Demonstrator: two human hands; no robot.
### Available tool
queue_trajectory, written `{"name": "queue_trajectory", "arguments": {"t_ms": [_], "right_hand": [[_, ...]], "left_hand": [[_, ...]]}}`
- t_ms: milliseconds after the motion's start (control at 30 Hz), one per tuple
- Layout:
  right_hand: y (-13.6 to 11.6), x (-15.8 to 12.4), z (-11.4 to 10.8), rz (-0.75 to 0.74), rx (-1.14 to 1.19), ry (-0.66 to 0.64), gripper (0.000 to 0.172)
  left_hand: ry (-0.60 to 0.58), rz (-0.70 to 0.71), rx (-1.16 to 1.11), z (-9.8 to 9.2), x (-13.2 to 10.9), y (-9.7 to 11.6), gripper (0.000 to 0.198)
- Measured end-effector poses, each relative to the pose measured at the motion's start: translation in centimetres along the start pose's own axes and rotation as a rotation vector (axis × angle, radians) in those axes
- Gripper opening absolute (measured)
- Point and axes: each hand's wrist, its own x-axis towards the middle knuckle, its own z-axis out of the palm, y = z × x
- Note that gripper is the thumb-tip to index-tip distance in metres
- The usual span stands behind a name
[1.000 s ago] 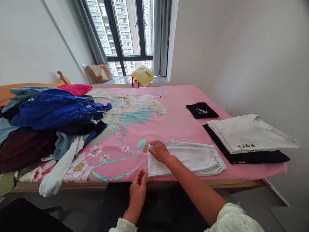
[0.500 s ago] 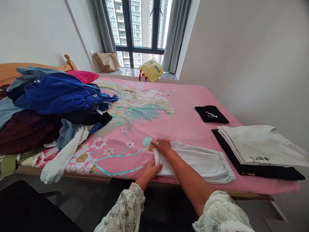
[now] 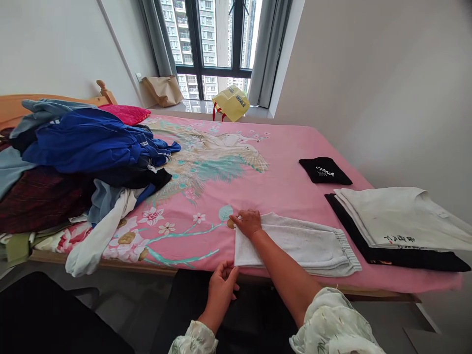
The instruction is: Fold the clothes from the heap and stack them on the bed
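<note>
The folded white trousers lie along the near edge of the bed, on the pink flowered sheet, with the gathered waistband at their right end. My right hand rests flat on their left end, palm down and fingers spread, pressing the cloth and gripping nothing. My left hand hangs just below the mattress edge by the near left corner of the trousers. Its fingers are half curled, and from this angle I cannot tell whether the tips pinch that corner or only come close to it.

To the right of the trousers, near but apart from them, a folded white shirt sits on top of a folded black garment. Beyond that stack lies a small black folded piece with white lettering, on its own on the sheet.

On the left side of the bed a loose heap of clothes is piled up, mostly blue, dark red and black. A white sleeve trails from it over the bed's edge. A bright pink cushion shows behind the heap.

On the sill at the far end stand a yellow bag and a brown paper bag, below the window.
</note>
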Motion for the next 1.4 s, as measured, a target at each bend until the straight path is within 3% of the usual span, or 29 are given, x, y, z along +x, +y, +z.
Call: {"name": "queue_trajectory", "arguments": {"t_ms": [133,267,533,667,800,933,1067,1133,1267,1333,1400], "right_hand": [[0.1,-0.1,0.0,0.008,0.004,0.009,0.046],[0.2,-0.1,0.1,-0.001,-0.003,0.012,0.047],[0.0,-0.1,0.4,-0.004,-0.030,0.019,0.050],[-0.1,-0.1,0.3,0.001,-0.032,0.016,0.050],[-0.3,-0.1,-0.1,-0.002,-0.027,0.004,0.049],[-0.3,-0.4,-0.3,-0.005,0.002,0.014,0.046],[-0.4,-0.4,-0.4,0.008,0.079,0.054,0.041],[-0.8,-0.1,-0.6,0.037,0.134,0.088,0.038],[-1.6,-0.8,-2.7,0.090,0.282,0.185,0.039],[-1.1,-2.8,-4.3,0.091,0.354,0.260,0.039],[0.7,-6.5,-5.7,0.107,0.402,0.348,0.036]], "left_hand": [[-0.009,0.017,-0.027,1.7,1.1,2.0,0.046],[-0.023,-0.072,-0.117,3.4,2.2,2.9,0.045],[-0.115,-0.213,-0.193,2.5,1.9,0.9,0.046],[-0.066,-0.189,-0.269,2.5,1.4,0.7,0.050],[-0.031,-0.100,-0.393,4.2,1.3,2.0,0.049],[0.012,-0.032,-0.402,5.5,1.0,2.8,0.027],[0.078,0.008,-0.296,4.2,0.4,2.0,0.015],[0.129,0.131,-0.178,2.6,0.2,1.5,0.018],[0.138,0.751,0.460,-0.7,1.5,1.2,0.044],[0.105,0.977,0.740,-1.8,3.1,1.3,0.050],[0.072,1.114,0.891,-2.5,5.0,1.3,0.047]]}}
